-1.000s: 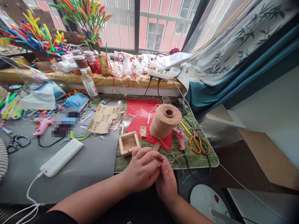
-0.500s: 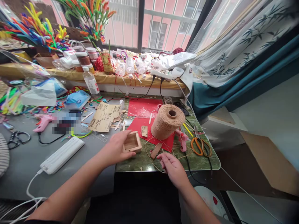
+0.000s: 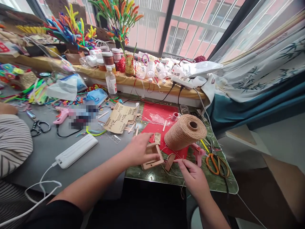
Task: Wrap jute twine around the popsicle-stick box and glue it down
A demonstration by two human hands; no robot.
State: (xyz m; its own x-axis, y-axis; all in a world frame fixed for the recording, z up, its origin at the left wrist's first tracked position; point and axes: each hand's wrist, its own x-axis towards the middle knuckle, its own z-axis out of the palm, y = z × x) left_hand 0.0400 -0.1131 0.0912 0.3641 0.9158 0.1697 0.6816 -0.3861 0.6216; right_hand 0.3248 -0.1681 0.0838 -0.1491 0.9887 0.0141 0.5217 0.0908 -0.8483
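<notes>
A small open wooden box (image 3: 161,159) rests near the table's front edge. My left hand (image 3: 140,149) is over its left side, thumb and fingers spread apart and hiding part of the frame. To the right, my right hand (image 3: 195,176) pinches a thin strand of twine (image 3: 183,190), which dangles below the fingers. Behind it stands a large spool of brown twine (image 3: 182,133), its loose strand curling across the table. A flat brown strip (image 3: 170,162) lies between the box and my right hand, with loops of twine around it.
Orange-handled scissors (image 3: 217,165) and a pink glue gun (image 3: 198,153) lie right of the spool. Red sheets (image 3: 152,113) lie under it. Left are sandpaper (image 3: 120,118), a white power strip (image 3: 76,150) and black scissors (image 3: 39,127). A striped sleeve (image 3: 14,143) shows at far left.
The camera view has swung left, so things appear shifted right. My left hand has lifted its fingers across the box. My right hand keeps its pinch, and twine now hangs below it.
</notes>
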